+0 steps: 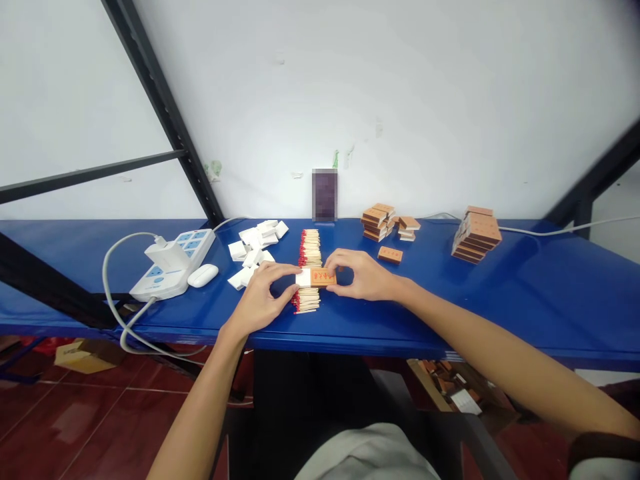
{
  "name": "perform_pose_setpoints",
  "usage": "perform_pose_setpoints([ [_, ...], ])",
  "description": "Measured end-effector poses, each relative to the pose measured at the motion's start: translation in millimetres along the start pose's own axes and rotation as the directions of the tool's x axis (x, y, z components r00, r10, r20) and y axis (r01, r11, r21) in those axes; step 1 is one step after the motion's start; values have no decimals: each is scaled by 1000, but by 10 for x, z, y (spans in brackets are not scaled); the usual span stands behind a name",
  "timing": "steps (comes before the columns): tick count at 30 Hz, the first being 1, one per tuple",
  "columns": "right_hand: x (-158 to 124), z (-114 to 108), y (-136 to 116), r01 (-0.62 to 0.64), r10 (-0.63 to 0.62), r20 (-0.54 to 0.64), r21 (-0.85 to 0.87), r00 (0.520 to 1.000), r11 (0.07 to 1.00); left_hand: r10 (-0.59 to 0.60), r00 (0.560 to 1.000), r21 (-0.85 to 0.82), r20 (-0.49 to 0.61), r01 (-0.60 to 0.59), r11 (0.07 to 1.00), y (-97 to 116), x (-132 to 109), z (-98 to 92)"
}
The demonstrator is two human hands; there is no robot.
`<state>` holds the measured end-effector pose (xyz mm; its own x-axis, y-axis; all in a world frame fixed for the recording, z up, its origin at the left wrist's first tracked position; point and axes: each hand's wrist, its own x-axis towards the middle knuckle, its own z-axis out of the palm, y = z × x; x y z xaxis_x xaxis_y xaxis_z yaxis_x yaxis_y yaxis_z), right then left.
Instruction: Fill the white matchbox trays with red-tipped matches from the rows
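Note:
Between my two hands is a matchbox, its white inner tray (303,278) partly inside its orange sleeve (323,277). My left hand (263,298) pinches the white tray at its left end with thumb and fingers. My right hand (361,275) grips the orange sleeve at its right end. Directly beneath lies a long row of loose matches (310,250) with red heads pointing left. Left of the row is a heap of white matchbox trays (257,243). A single orange matchbox (390,255) lies flat beyond my right hand.
Piled orange matchboxes (379,221) stand at the back, with a taller stack (477,233) farther right. At left, a power strip (170,267) with a charger and cable sits beside a white earbud case (203,275). Below the blue table (430,313), a carton (430,387) holds matchboxes.

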<state>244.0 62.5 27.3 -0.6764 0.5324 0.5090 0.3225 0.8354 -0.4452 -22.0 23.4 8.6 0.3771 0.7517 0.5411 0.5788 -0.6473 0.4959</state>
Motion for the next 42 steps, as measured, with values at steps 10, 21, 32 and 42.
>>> perform_pose_setpoints([
  [10,-27,-215,44,-77,79,95,-19,992,997,-13,1000,-2,-4,13,1000,13,-14,-6],
  [21,-486,-1103,1165,-768,453,-700,-217,552,602,-16,999,-28,-35,15,999,43,-25,12],
  [32,-639,-1194,1204,-789,422,-736,-244,529,564,-46,986,1,-163,47,999,20,-3,38],
  [42,-479,-695,552,-349,358,-115,-617,927,705,-115,918,250,-379,221,943,-19,-35,-50],
])
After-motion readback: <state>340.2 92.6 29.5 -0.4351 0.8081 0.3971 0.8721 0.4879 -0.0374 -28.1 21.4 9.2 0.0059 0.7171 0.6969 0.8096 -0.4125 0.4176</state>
